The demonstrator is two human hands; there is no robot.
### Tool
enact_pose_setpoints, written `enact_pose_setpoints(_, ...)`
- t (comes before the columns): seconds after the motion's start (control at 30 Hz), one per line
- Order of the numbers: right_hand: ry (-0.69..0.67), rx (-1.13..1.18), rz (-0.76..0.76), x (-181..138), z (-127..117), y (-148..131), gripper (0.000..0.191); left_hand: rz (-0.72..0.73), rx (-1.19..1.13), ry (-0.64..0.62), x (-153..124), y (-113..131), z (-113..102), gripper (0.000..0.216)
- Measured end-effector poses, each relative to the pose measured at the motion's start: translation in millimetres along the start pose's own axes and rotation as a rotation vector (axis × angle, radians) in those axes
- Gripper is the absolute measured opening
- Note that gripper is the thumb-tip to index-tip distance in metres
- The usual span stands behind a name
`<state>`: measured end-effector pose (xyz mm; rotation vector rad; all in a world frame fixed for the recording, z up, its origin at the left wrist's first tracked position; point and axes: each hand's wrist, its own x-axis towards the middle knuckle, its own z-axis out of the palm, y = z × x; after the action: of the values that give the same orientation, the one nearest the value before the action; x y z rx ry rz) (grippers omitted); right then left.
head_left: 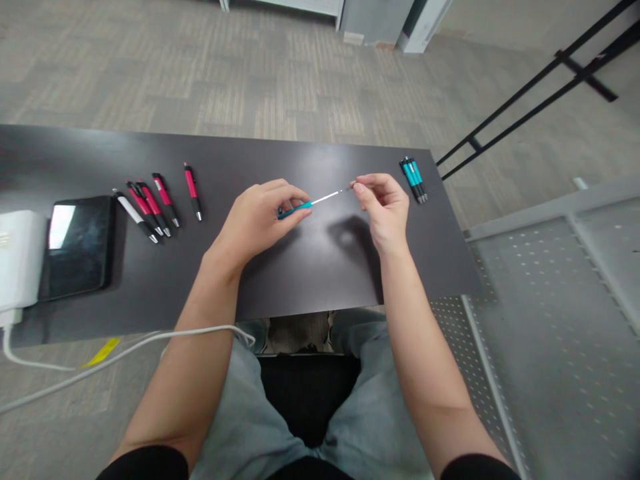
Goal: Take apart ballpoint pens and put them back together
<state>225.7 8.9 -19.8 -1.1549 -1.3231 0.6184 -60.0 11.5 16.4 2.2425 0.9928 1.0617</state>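
Note:
My left hand [260, 217] is closed around the teal barrel of a pen [295, 209], held just above the dark table [310, 267]. A white refill [326, 197] sticks out of the barrel toward the right. My right hand [383, 200] pinches something small at the refill's tip; I cannot make out what it is. Two teal pens [414, 179] lie together right of my right hand. Several red pens [156, 200] and one white pen [134, 215] lie in a row to the left.
A dark tablet [77, 243] lies at the table's left end beside a white box [17, 260] with a white cable [125, 350] trailing off. A grey perforated metal surface [560, 320] stands to the right. Carpet lies beyond the table.

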Motion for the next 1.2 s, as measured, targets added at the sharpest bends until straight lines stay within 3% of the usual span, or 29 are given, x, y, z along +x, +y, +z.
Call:
enact_pose_setpoints(0.23, -0.048, -0.007, 0.053, -0.8, 2.5, -4.2, 0.057, 0.012, -0.013, 0.001, -0.4, -0.7, 5.1, 0.034)
enact_pose_setpoints(0.4, -0.001, -0.004, 0.050, 4.6, -3.7, -1.3, 0.052, 0.004, -0.018, 0.013, -1.3, -2.0, 4.3, 0.027)
enact_pose_setpoints(0.53, 0.041, 0.045, 0.013, 6.9, -9.0, 5.1, 0.058, -0.017, -0.016, -0.009, -1.2, 2.4, 1.9, 0.021)
enact_pose_setpoints(0.7, -0.020, 0.094, 0.076, 1.6, -2.2, -0.1, 0.065, -0.058, 0.021, -0.056, -0.1, 9.0, -0.9, 0.022)
enact_pose_setpoints(1.2, -0.202, 0.169, 0.148, -9.9, 14.7, -13.6, 0.065, -0.010, -0.032, -0.037, 2.0, 6.7, 6.1, 0.033)
